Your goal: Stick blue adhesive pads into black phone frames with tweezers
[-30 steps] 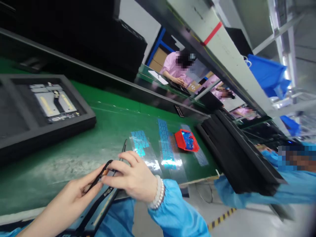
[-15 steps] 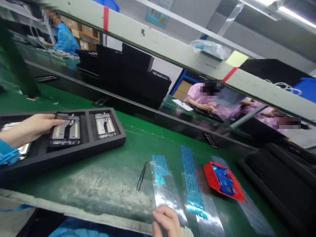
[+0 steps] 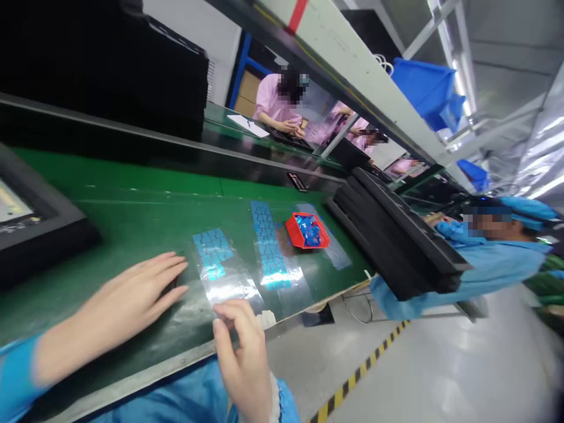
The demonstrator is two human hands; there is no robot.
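My left hand (image 3: 141, 288) lies low over the green bench with its fingers stretched out, open. A dark bit of the tweezers shows by its fingers; most of them is hidden. Just right of it is a clear plastic sheet (image 3: 233, 288) with blue film pieces (image 3: 212, 247) on its upper part. My right hand (image 3: 244, 352) is at the sheet's lower end by the bench edge, fingers loosely bent and thumb apart, with nothing visible in it. A second clear strip carrying blue film pieces (image 3: 268, 244) lies further right. Beside that stands a red tray (image 3: 298, 236) holding blue film scraps.
A black foam tray (image 3: 57, 241) with a circuit module (image 3: 12, 202) is at the left. Stacked black foam trays (image 3: 396, 241) stand at the bench's right end, near a co-worker in blue (image 3: 489, 264). People in pink (image 3: 275, 106) work across a dark rail (image 3: 167, 155).
The view has swung right. My left hand has let go of the module in the foam tray and moved right to the tweezers. My right hand stays by the sheet's lower end.
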